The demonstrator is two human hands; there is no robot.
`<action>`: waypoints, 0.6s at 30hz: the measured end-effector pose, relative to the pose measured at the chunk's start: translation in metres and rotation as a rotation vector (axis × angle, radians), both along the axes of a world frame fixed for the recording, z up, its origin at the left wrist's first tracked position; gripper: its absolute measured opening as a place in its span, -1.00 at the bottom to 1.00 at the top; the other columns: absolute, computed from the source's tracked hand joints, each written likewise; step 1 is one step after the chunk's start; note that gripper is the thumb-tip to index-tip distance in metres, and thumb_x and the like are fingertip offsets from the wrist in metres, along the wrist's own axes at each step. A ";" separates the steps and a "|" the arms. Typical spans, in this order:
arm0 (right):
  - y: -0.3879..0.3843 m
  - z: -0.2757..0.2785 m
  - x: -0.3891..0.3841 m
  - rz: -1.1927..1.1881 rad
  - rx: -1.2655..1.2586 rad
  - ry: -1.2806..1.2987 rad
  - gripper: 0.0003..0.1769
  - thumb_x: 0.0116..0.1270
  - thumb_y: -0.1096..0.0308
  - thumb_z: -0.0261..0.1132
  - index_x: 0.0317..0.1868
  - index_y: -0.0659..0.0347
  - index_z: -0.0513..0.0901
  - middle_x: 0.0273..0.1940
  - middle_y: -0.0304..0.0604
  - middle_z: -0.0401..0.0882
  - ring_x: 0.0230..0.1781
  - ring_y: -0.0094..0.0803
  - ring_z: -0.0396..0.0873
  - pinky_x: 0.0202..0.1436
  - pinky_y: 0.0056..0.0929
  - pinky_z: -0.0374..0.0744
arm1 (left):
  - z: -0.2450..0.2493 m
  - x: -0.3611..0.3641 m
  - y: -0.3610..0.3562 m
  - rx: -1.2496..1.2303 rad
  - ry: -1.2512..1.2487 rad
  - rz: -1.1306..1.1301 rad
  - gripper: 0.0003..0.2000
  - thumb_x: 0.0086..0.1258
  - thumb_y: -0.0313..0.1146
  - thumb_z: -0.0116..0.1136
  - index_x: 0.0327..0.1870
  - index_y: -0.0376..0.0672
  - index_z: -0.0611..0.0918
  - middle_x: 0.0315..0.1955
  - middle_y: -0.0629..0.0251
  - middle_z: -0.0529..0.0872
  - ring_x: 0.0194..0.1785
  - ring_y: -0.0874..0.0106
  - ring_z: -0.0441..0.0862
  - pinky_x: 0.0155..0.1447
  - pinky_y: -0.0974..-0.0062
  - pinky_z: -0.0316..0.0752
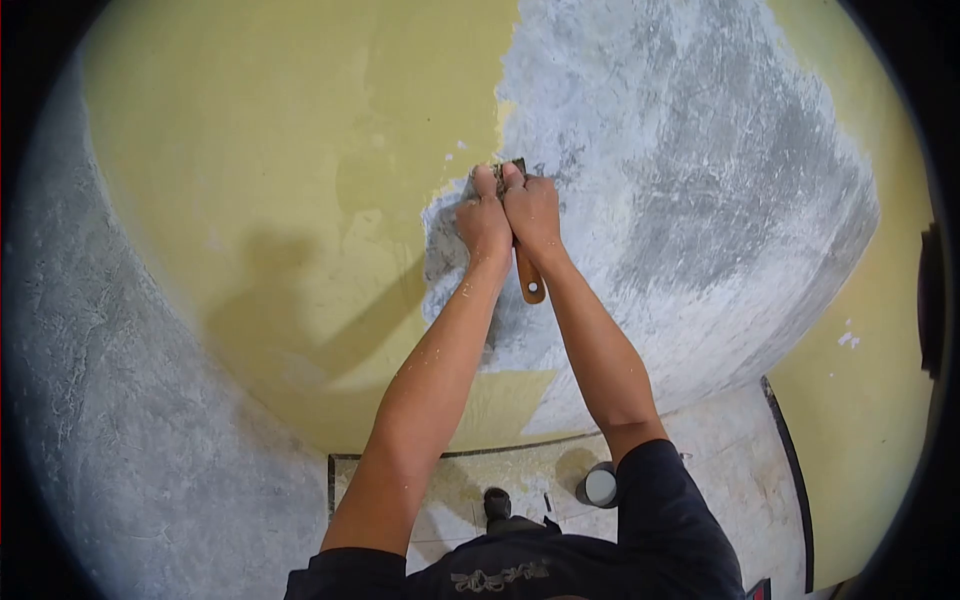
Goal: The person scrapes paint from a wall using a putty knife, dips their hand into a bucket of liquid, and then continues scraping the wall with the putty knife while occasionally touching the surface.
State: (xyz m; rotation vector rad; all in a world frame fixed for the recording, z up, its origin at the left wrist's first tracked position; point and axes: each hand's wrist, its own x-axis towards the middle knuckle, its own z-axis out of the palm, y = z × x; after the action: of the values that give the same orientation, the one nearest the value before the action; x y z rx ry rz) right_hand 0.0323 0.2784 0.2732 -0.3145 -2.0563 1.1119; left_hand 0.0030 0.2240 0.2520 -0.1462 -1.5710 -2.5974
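Both of my hands are together on a scraper (529, 275), whose orange-brown handle with a hole hangs below them. My left hand (484, 222) is closed at the blade end, its thumb pointing up. Beside it, my right hand (534, 212) wraps round the upper part of the tool. The dark blade shows just above the fingers, against the wall at the ragged edge between yellow paint (390, 130) and bare grey plaster (700, 150). Small flakes of paint lie on the wall near the blade and on my forearms.
Below, a bucket (601, 486) with pale contents stands on the tiled floor (700, 455), which has a dark border. A dark shoe (497, 503) shows near the wall's foot. Another grey scraped wall (130, 400) is at left. A dark object (931, 300) is on the right wall.
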 end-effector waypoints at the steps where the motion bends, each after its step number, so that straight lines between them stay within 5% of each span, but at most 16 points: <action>1: 0.000 -0.004 0.003 0.001 0.024 0.026 -0.47 0.42 0.13 0.13 -0.39 0.57 0.66 -0.39 0.47 0.58 -0.23 0.37 0.59 -0.14 0.05 0.52 | -0.004 0.003 0.000 0.001 -0.004 0.000 -0.49 0.49 0.03 0.10 -0.39 -0.37 0.63 -0.50 0.30 0.61 -0.49 0.49 0.48 -0.48 0.40 0.36; 4: -0.001 0.002 0.006 0.028 0.003 0.019 -0.46 0.42 0.13 0.13 -0.40 0.56 0.66 -0.40 0.47 0.58 -0.24 0.36 0.60 -0.14 0.05 0.52 | -0.004 0.006 -0.002 -0.003 -0.038 -0.029 -0.49 0.50 0.04 0.10 -0.37 -0.37 0.63 -0.49 0.30 0.62 -0.49 0.50 0.49 -0.49 0.40 0.36; 6: 0.002 0.010 0.001 0.052 -0.026 -0.034 -0.46 0.42 0.13 0.12 -0.40 0.56 0.66 -0.40 0.47 0.57 -0.25 0.36 0.59 -0.13 0.06 0.52 | -0.001 0.001 0.005 -0.048 -0.070 0.048 -0.37 0.50 0.09 0.03 -0.31 -0.54 0.67 -0.35 -0.07 0.73 -0.25 0.27 0.66 -0.16 0.27 0.50; 7: 0.003 0.002 0.000 0.043 0.016 0.018 -0.45 0.43 0.12 0.12 -0.43 0.56 0.65 -0.47 0.41 0.57 -0.37 0.23 0.59 -0.21 0.00 0.50 | -0.012 0.005 0.004 -0.062 -0.095 0.041 -0.37 0.50 0.09 0.03 -0.31 -0.54 0.67 -0.35 -0.07 0.73 -0.25 0.27 0.66 -0.16 0.27 0.50; 9: 0.007 -0.006 -0.003 0.034 0.075 0.084 -0.45 0.44 0.12 0.12 -0.45 0.55 0.64 -0.53 0.36 0.57 -0.49 0.09 0.59 -0.29 -0.06 0.48 | -0.006 0.009 0.000 0.065 -0.051 -0.051 -0.49 0.51 0.02 0.08 -0.34 -0.39 0.64 -0.45 0.27 0.64 -0.44 0.48 0.52 -0.42 0.42 0.41; 13: 0.005 0.000 -0.013 -0.002 0.097 0.112 -0.45 0.44 0.13 0.11 -0.45 0.56 0.64 -0.53 0.36 0.57 -0.49 0.12 0.59 -0.29 -0.05 0.48 | 0.004 0.001 0.003 0.060 -0.040 0.004 -0.49 0.50 0.01 0.09 -0.31 -0.41 0.64 -0.42 0.25 0.65 -0.42 0.47 0.53 -0.39 0.41 0.43; 15: 0.005 -0.012 -0.003 -0.010 0.097 0.079 -0.45 0.44 0.13 0.11 -0.45 0.56 0.63 -0.53 0.36 0.57 -0.48 0.13 0.59 -0.28 -0.04 0.48 | -0.003 0.009 0.000 0.036 -0.029 -0.018 -0.38 0.50 0.07 0.04 -0.29 -0.54 0.66 -0.34 -0.06 0.72 -0.27 0.28 0.64 -0.17 0.29 0.50; 18: 0.000 -0.006 0.000 0.015 0.032 0.067 -0.44 0.42 0.12 0.10 -0.43 0.58 0.65 -0.40 0.47 0.57 -0.23 0.35 0.59 -0.13 0.06 0.52 | -0.004 0.011 -0.002 0.052 -0.045 -0.036 -0.39 0.51 0.07 0.04 -0.29 -0.53 0.66 -0.35 -0.05 0.73 -0.28 0.29 0.63 -0.17 0.28 0.49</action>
State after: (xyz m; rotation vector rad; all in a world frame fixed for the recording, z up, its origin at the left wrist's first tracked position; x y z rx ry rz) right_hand 0.0324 0.2781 0.2670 -0.2435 -2.0186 1.0832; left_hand 0.0144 0.2220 0.2483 -0.1137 -1.5270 -2.6846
